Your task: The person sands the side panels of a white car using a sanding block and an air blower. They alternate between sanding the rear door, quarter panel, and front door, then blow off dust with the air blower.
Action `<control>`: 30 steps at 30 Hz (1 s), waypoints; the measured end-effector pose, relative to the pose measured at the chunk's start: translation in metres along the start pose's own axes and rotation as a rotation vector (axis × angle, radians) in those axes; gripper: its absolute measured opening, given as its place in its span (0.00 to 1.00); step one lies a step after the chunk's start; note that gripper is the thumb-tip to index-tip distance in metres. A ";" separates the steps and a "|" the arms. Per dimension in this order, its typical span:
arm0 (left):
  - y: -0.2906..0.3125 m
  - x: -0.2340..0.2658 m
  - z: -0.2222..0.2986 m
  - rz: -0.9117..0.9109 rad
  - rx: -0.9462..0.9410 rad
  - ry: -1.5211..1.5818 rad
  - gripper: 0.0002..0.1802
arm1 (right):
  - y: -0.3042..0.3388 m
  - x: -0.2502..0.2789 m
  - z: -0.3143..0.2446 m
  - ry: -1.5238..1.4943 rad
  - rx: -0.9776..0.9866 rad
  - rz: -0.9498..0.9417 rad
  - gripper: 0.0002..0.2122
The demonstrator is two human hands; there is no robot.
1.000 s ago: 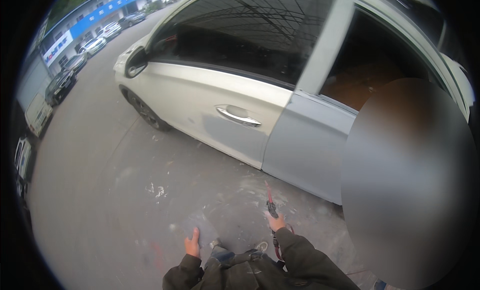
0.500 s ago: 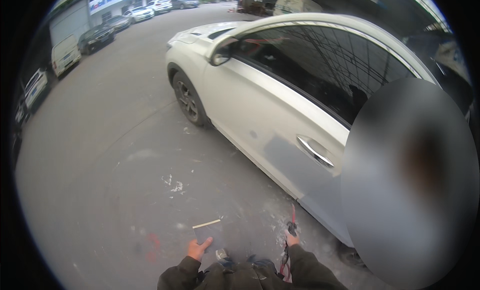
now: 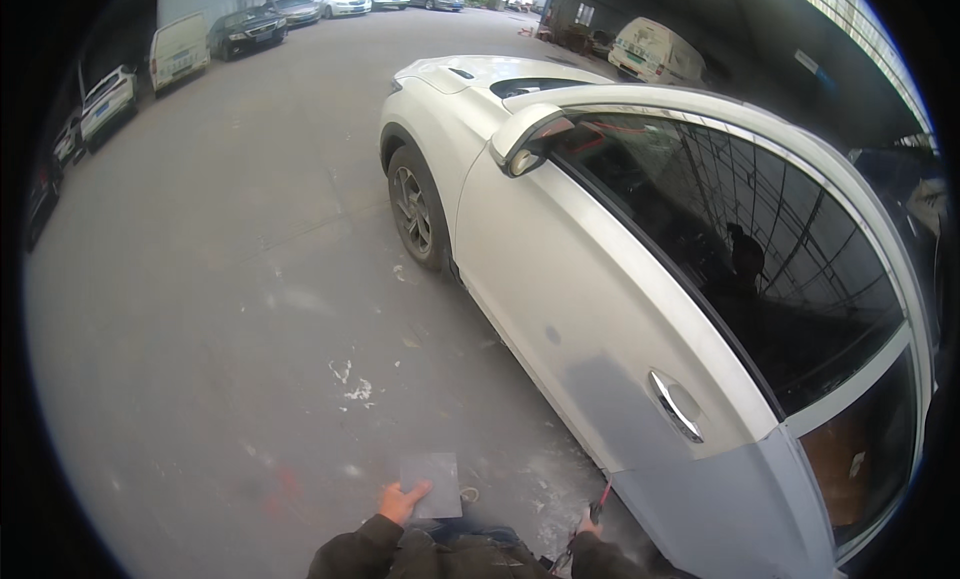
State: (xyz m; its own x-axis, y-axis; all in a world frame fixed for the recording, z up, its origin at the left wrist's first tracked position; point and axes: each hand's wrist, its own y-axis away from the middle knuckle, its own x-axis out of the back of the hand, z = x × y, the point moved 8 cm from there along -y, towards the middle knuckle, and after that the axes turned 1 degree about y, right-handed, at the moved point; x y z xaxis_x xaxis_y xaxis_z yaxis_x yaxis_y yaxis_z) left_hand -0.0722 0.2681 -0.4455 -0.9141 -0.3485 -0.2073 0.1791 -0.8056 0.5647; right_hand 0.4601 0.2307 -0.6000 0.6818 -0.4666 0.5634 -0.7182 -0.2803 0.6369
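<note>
While grey paved ground [image 3: 230,239] spreads over the left and centre of the frame, a white car [image 3: 530,229] stretches diagonally from upper centre to lower right, its nose toward the top. Its dark side window [image 3: 800,269] reflects a lattice of lines, and its rear door [image 3: 720,499], lower right, is matte grey. Parked cars [image 3: 340,1] line the upper left; a pale van [image 3: 655,51] stands upper right. A grey patch [image 3: 605,399] marks the front door, just beside a chrome handle [image 3: 676,404]. At bottom centre is a flat, rectangular grey sheet [image 3: 442,487]; the left hand [image 3: 402,501] grips its left side, thumb on top. To the right, near the car's lower edge, the right hand [image 3: 588,524] is closed around a slim red-tipped tool [image 3: 603,499]; whether the tip touches the car cannot be told.
</note>
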 end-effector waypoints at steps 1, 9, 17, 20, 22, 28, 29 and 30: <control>-0.013 -0.006 0.004 -0.027 -0.007 0.027 0.20 | -0.002 -0.030 -0.016 -0.051 0.056 -0.089 0.20; -0.074 -0.042 0.069 -0.169 0.141 0.109 0.20 | 0.136 -0.170 -0.174 -0.133 0.141 -0.591 0.19; -0.139 -0.086 0.053 -0.756 0.556 -0.232 0.22 | 0.186 -0.169 -0.145 -0.179 0.103 -0.429 0.19; -0.147 -0.079 0.031 -0.924 0.695 -0.344 0.25 | 0.233 -0.179 -0.169 -0.248 0.099 -0.435 0.18; -0.158 -0.076 0.028 -1.022 0.751 -0.408 0.26 | 0.260 -0.207 -0.190 -0.334 0.097 -0.456 0.20; -0.222 -0.037 0.026 -1.055 0.741 -0.283 0.29 | 0.281 -0.309 -0.231 -0.594 0.177 -0.741 0.15; -0.231 -0.044 0.021 -1.090 0.697 -0.289 0.32 | 0.274 -0.317 -0.235 -0.646 0.138 -0.708 0.17; -0.240 -0.050 0.018 -1.127 0.653 -0.295 0.35 | 0.258 -0.336 -0.224 -0.749 0.033 -0.747 0.17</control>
State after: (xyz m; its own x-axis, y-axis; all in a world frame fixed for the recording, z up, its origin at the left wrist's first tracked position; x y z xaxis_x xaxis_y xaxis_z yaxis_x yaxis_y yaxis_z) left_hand -0.0758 0.4874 -0.5558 -0.5056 0.5339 -0.6777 -0.8508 -0.1785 0.4942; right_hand 0.0769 0.5026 -0.5068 0.6999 -0.5615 -0.4415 -0.1626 -0.7271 0.6670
